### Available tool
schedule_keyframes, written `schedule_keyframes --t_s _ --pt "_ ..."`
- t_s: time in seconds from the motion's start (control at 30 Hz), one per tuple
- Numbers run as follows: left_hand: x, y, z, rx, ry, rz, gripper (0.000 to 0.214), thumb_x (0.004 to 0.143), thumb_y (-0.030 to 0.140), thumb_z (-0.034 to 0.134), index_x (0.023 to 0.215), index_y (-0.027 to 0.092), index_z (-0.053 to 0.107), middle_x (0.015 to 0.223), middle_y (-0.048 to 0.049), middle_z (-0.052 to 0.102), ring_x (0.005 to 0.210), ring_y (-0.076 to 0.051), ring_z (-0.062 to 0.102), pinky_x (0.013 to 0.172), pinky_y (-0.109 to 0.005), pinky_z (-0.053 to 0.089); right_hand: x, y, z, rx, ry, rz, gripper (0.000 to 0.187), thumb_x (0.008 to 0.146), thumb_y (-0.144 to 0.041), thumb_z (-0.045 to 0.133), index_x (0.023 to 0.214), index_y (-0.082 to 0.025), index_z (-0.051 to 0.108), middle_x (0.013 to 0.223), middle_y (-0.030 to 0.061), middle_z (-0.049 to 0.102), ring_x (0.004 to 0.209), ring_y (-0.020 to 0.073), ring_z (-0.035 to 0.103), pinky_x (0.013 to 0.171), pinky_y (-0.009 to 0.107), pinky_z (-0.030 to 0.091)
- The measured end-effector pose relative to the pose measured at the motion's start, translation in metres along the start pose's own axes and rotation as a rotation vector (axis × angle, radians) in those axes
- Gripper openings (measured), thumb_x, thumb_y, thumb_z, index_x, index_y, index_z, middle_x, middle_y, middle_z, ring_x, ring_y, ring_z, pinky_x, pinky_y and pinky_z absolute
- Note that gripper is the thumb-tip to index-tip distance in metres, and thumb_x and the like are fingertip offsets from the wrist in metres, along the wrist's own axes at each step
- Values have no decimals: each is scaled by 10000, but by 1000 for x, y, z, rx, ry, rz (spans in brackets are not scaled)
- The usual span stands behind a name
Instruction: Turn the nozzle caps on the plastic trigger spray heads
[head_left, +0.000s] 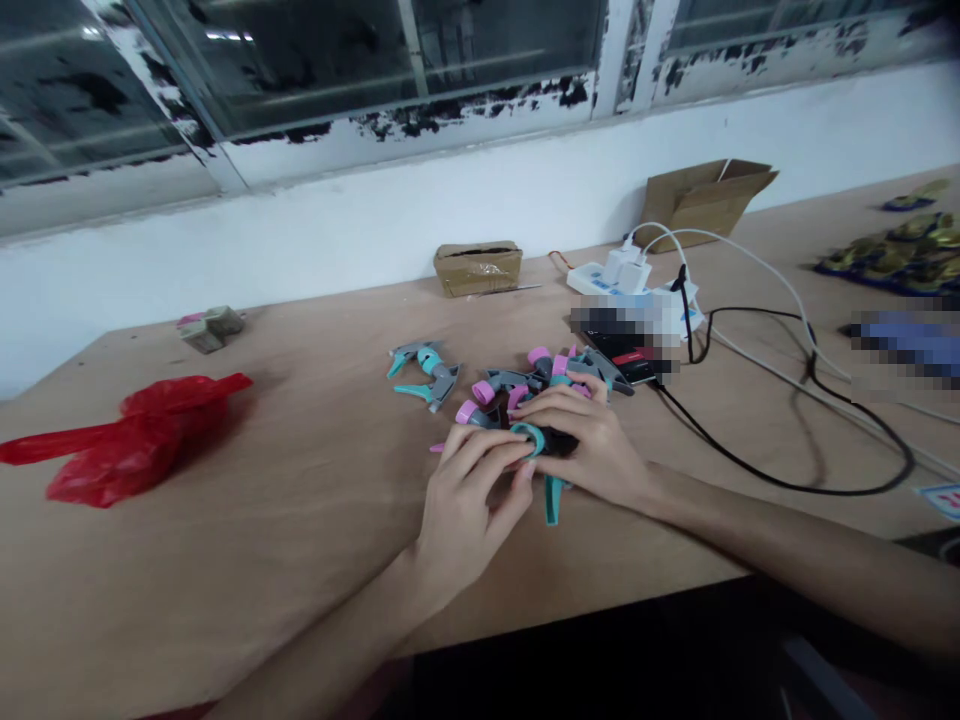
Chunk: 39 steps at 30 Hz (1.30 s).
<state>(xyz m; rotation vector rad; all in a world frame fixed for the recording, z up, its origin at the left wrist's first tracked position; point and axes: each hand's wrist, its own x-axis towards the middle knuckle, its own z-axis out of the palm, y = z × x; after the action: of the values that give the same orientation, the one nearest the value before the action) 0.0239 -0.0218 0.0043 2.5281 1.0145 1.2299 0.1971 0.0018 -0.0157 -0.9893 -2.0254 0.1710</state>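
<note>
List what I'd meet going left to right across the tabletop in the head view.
Red plastic bag → loose teal-and-gray piece → teal-ringed piece held between left hand and right hand → larger cardboard box → gold-colored parts.

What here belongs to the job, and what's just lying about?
Likely the job:
held teal-ringed piece
pink-and-grey parts beside it
teal-and-grey parts

Apparently lying about:
red bag
small cardboard box
power strip
black cable

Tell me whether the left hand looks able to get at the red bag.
Probably yes: nothing seems to stand between the left hand and the red bag, though its fingertips are at the teal ring.
</note>
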Motion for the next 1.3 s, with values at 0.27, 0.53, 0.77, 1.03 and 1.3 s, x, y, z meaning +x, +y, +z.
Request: schedule_keyframes --t_s 0.27,0.53,0.77,1.03,1.3 --pt "3 -22 -17 66 120 6 219 815 136 554 1008 227 601 1031 -38 611 940 -189 544 857 -400 448 12 -5 -7 -42 80 71 281 711 -456 657 906 -255 637 985 12 672 960 210 590 986 477 218" --pt "0 -111 -39 304 181 -292 362 860 231 473 1212 157 427 1099 -123 501 1021 -242 507 814 -414 483 46 29 -21 -417 97 122 378 652 -592 634 740 -229 690 1076 92 606 1032 319 495 882 574 242" --pt "1 -137 -47 431 -57 -287 260 866 231 459 1102 166 548 1064 -116 544 1040 -268 495 913 -481 409 62 44 3 -483 -101 190 425 545 -575 720 775 -217 700 929 111 629 989 354 491 895 649 189" --pt "18 -124 -44 448 -191 -289 197 885 239 442 948 209 626 989 -59 598 942 -220 571 834 -362 476 55 36 -11 -415 -38 202 295 713 -467 647 907 -245 647 1020 43 643 1049 293 509 970 578 144" --pt "42 -49 -62 451 -141 -187 181 877 299 486 966 226 626 936 -27 596 826 -164 592 712 -280 485 52 10 -29 -140 98 135 479 767 -497 578 1144 -210 509 1056 35 651 1009 201 577 1025 466 172"
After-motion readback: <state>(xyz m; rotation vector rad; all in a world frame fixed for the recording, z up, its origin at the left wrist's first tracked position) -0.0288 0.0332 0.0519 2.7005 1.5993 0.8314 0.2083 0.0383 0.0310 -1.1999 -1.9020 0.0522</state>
